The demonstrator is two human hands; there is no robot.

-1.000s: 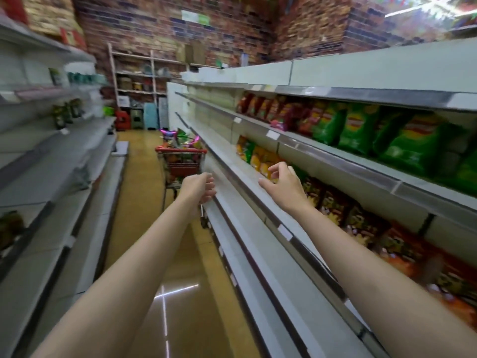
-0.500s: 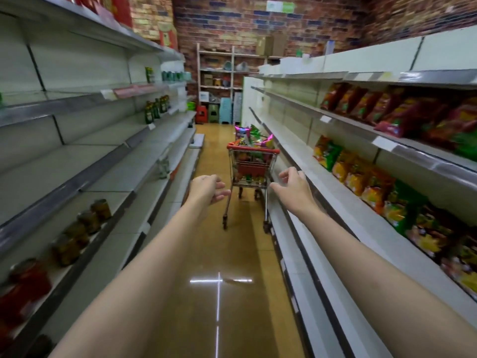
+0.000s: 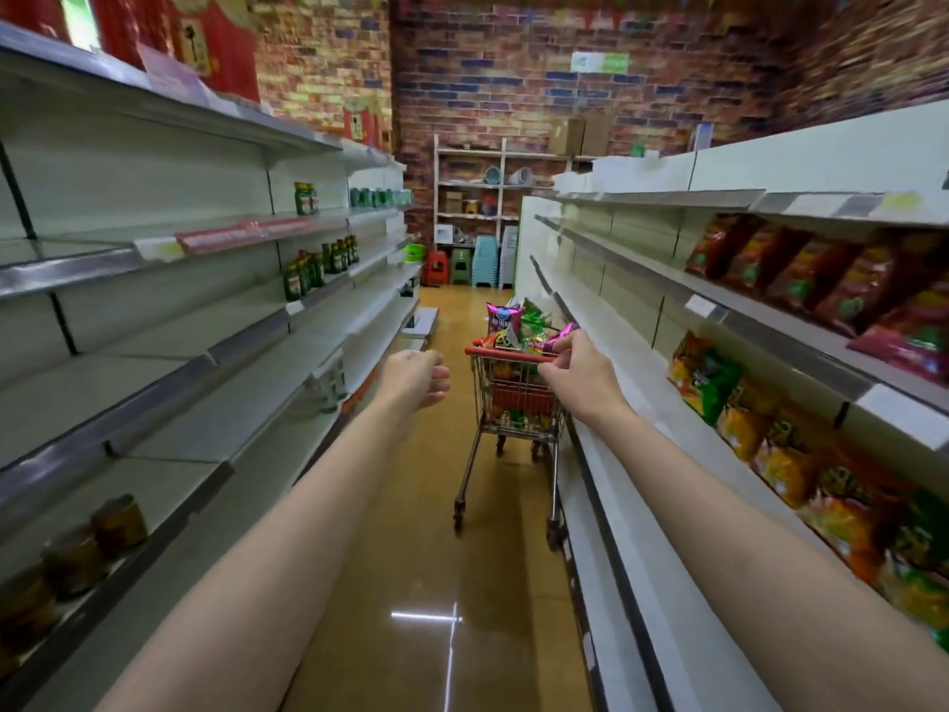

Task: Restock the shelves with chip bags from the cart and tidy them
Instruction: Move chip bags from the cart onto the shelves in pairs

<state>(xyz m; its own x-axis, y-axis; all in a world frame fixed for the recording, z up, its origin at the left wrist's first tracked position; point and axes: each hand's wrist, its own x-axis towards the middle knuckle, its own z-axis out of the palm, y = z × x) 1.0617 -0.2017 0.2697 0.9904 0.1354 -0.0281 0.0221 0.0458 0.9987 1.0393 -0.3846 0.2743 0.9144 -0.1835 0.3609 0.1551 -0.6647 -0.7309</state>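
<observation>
Holding nothing, both hands, stretched forward down the aisle: left hand (image 3: 415, 373) loosely curled in mid-air over the floor, right hand (image 3: 576, 373) with fingers bent and lined up in front of the cart (image 3: 513, 398) — whether touching its red handle cannot be told. Standing further along the aisle, hard against the right shelving, a small wire cart with red trim, heaped with chip bags in the cart (image 3: 518, 326), pink, green and orange, poking above the rim. Ranged along the right shelves (image 3: 683, 439), near side: red chip bags on the upper shelf (image 3: 821, 280) leaning under a grey price rail, orange and green chip bags on the lower shelf (image 3: 770, 434) packed in a row — blurred toward the near edge. Bare white shelf boards further along that side, beside the cart. Lining the left shelves (image 3: 169, 382): a few dark jars (image 3: 92, 542) low and near, green bottles (image 3: 318, 264) on 2 levels further off, much bare board between. Glossy tan floor (image 3: 411, 583) with a bright light reflection. Closing the far end, a brick wall, an open rack of boxes (image 3: 482, 197) and stacked plastic stools (image 3: 462, 264) in red, green and pale blue.
</observation>
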